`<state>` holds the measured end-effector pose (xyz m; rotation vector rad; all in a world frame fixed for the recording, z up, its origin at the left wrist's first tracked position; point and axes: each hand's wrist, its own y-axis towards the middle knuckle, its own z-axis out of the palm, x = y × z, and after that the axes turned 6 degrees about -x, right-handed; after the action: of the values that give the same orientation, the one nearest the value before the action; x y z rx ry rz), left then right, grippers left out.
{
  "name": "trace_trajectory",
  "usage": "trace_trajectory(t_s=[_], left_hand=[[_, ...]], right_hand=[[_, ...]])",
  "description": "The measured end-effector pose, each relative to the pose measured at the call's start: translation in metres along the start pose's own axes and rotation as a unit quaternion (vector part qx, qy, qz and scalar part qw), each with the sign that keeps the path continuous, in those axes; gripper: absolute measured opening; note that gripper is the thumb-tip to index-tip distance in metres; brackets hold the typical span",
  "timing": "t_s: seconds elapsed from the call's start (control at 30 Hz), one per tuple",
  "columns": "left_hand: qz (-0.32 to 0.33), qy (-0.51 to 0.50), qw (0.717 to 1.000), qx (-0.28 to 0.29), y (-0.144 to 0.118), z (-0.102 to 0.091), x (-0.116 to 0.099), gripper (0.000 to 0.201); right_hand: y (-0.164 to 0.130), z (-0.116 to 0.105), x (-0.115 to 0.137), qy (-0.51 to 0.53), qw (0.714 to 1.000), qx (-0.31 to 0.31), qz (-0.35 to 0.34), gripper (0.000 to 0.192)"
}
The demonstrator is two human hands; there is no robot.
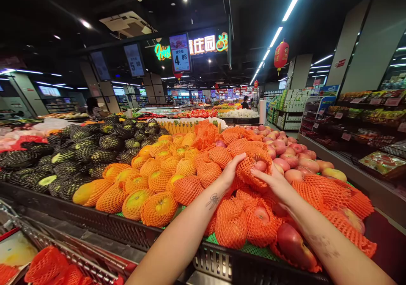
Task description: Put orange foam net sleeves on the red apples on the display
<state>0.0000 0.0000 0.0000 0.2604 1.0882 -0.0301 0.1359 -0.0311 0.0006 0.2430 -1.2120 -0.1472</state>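
Netted apple [258, 166] raised just above the apple pile [294, 166], left hand [231, 171] and right hand [273, 181] both closed around its orange foam sleeve, apparently stretching it, black crate rim [241, 266] in front, netted oranges [158, 179] to the left.

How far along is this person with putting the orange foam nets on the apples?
Done: many netted apples lie at the front of the black crate. In hand: the left hand and right hand together hold one apple with an orange net partly round it. Left: a heap of bare apples lies behind, without nets.
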Motion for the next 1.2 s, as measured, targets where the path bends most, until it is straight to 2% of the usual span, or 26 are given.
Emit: trace_trajectory(t_s=[0.1, 0.13, 0.23, 0.27, 0.3, 0.33, 0.4, 0.47, 0.53, 0.6, 0.67, 0.73, 0.8, 0.83, 0.9, 0.97, 1.0, 1.03, 1.1, 1.2], left_hand=[[0.092, 0.149, 0.984, -0.011, 0.0, -0.005, -0.005, 0.045], [0.123, 0.229, 0.965, -0.026, -0.001, -0.008, -0.007, 0.046], [0.195, 0.428, 0.879, -0.085, -0.004, -0.013, -0.016, 0.055], [0.215, 0.452, 0.86, -0.098, -0.005, -0.014, -0.018, 0.056], [0.231, 0.448, 0.857, -0.104, -0.004, -0.014, -0.02, 0.054], [0.241, 0.421, 0.869, -0.102, -0.004, -0.014, -0.022, 0.05], [0.229, 0.327, 0.913, -0.081, -0.002, -0.013, -0.024, 0.042], [0.177, 0.232, 0.956, -0.042, 0.0, -0.012, -0.025, 0.043], [0.125, 0.179, 0.976, -0.001, 0.0, -0.011, -0.026, 0.046], [0.103, 0.169, 0.98, 0.028, -0.001, -0.011, -0.027, 0.049], [0.106, 0.188, 0.975, 0.046, -0.002, -0.011, -0.029, 0.05], [0.132, 0.224, 0.965, 0.045, -0.003, -0.012, -0.03, 0.046], [0.181, 0.285, 0.941, 0.022, -0.002, -0.015, -0.031, 0.039], [0.21, 0.334, 0.919, 0.005, -0.001, -0.017, -0.031, 0.035], [0.262, 0.457, 0.85, -0.022, 0.001, -0.022, -0.03, 0.028], [0.295, 0.564, 0.771, -0.024, 0.004, -0.026, -0.028, 0.025], [0.303, 0.598, 0.742, -0.018, 0.005, -0.028, -0.028, 0.024], [0.309, 0.616, 0.724, -0.011, 0.005, -0.03, -0.027, 0.025], [0.317, 0.627, 0.711, -0.006, 0.006, -0.032, -0.028, 0.025], [0.33, 0.629, 0.704, -0.02, 0.008, -0.035, -0.029, 0.024]], right_hand=[[-0.001, 0.002, 0.0, 0.036, 0.999, 0.001, 0.013, 0.063], [-0.002, 0.002, 0.0, 0.045, 0.999, 0.007, 0.019, 0.061], [-0.004, 0.003, 0.001, 0.071, 0.997, 0.016, 0.034, 0.057], [-0.003, 0.003, -0.001, 0.077, 0.997, 0.007, 0.031, 0.056], [-0.002, 0.002, -0.002, 0.08, 0.996, -0.008, 0.025, 0.055], [0.0, 0.001, -0.004, 0.081, 0.996, -0.028, 0.021, 0.054], [0.005, -0.002, -0.007, 0.08, 0.994, -0.074, 0.023, 0.049], [0.009, -0.006, -0.005, 0.075, 0.992, -0.098, 0.036, 0.043], [0.012, -0.009, 0.002, 0.077, 0.992, -0.097, 0.04, 0.038], [0.012, -0.012, 0.016, 0.077, 0.993, -0.082, 0.025, 0.038], [0.008, -0.018, 0.032, 0.061, 0.995, -0.075, -0.019, 0.042], [0.0, -0.025, 0.05, 0.03, 0.992, -0.087, -0.088, 0.048], [-0.01, -0.033, 0.068, 0.004, 0.978, -0.125, -0.167, 0.053], [-0.016, -0.037, 0.077, -0.015, 0.967, -0.143, -0.209, 0.054], [-0.024, -0.047, 0.093, -0.096, 0.935, -0.17, -0.296, 0.057], [-0.025, -0.057, 0.107, -0.238, 0.882, -0.198, -0.356, 0.07], [-0.022, -0.063, 0.111, -0.32, 0.849, -0.214, -0.362, 0.078], [-0.017, -0.069, 0.114, -0.396, 0.817, -0.228, -0.353, 0.085], [-0.002, -0.079, 0.112, -0.521, 0.758, -0.234, -0.314, 0.089], [0.023, -0.089, 0.096, -0.671, 0.679, -0.192, -0.228, 0.085]])
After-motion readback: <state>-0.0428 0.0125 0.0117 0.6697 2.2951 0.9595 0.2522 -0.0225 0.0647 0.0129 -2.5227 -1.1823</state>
